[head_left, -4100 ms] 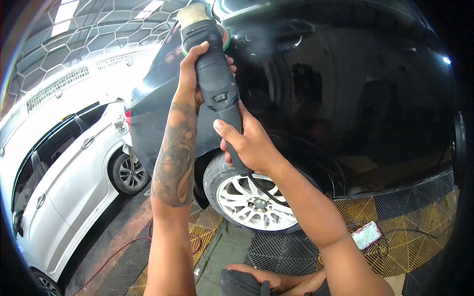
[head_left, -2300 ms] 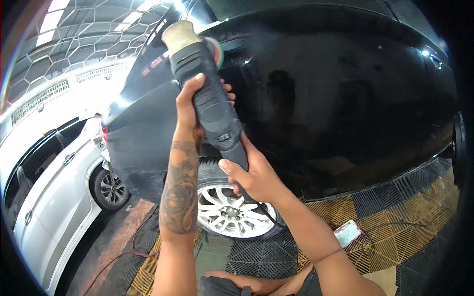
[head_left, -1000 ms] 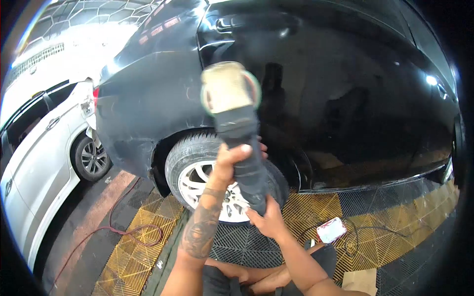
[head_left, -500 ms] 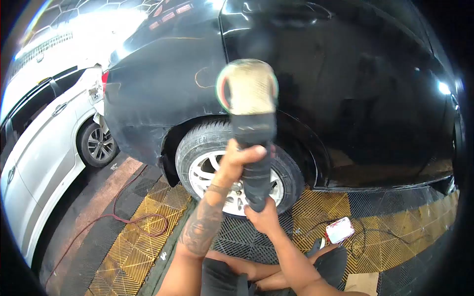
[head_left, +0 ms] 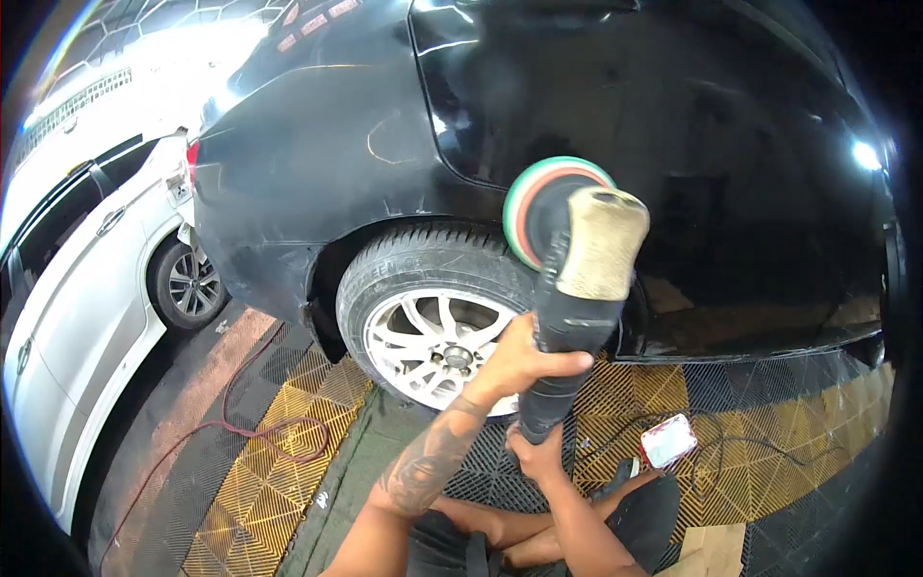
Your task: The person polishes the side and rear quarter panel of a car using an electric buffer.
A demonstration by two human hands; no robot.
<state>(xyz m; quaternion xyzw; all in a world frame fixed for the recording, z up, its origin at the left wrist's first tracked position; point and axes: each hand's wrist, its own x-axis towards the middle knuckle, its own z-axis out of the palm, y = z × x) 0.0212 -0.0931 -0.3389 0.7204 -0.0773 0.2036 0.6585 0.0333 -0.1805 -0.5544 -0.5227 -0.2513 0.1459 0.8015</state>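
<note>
A car polisher (head_left: 601,245) with a gold head, a black body and a green-edged round pad (head_left: 524,207) is held out in front of me. Its pad is at the black car's rear panel (head_left: 461,207), just above and right of the wheel; whether it presses on the paint is hard to tell. My left hand (head_left: 524,361) is wrapped around the middle of the body, thumb across the top. Lower down, my right hand (head_left: 538,452) grips the rear end of the handle. Behind my left hand is the white-spoked wheel (head_left: 423,332).
A white car (head_left: 96,260) stands at the left. On the black and yellow floor tiles (head_left: 279,471) lies a red hose or cord (head_left: 226,423). At the right are a white, red-edged object (head_left: 668,440) and a dark cable (head_left: 760,442). Cardboard (head_left: 711,551) lies near my leg.
Both hands have moved the polisher right and down, from above the wheel to beside the wheel arch. It has tilted, so the pad's green edge shows. My grip is the same.
</note>
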